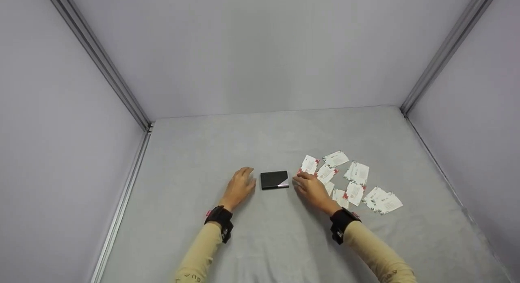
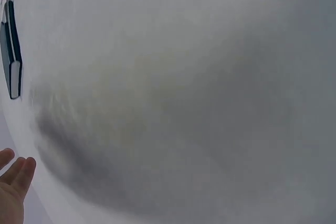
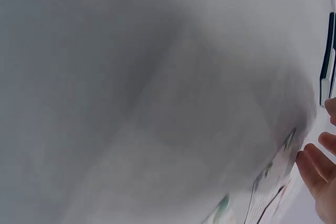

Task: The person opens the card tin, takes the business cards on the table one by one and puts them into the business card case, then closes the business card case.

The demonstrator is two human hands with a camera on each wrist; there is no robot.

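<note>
A small black case [image 1: 274, 179] lies flat on the grey cloth-covered table [image 1: 243, 242]. My left hand [image 1: 240, 185] rests on the cloth just left of it, fingers relaxed, not touching it. Just right of the case lies my right hand [image 1: 309, 186], fingers straight and flat, at the edge of several white cards with red marks [image 1: 352, 181]. The case's edge [image 2: 12, 51] shows at the left border of the left wrist view, with my fingertips [image 2: 16, 174] below it. In the right wrist view the case [image 3: 327, 61], fingertips [image 3: 315, 163] and blurred cards [image 3: 268, 192] appear.
Grey walls with metal corner rails [image 1: 105, 67] close in the table on three sides. The scattered cards spread to the right of my right hand, as far as a pair at the right [image 1: 382, 200].
</note>
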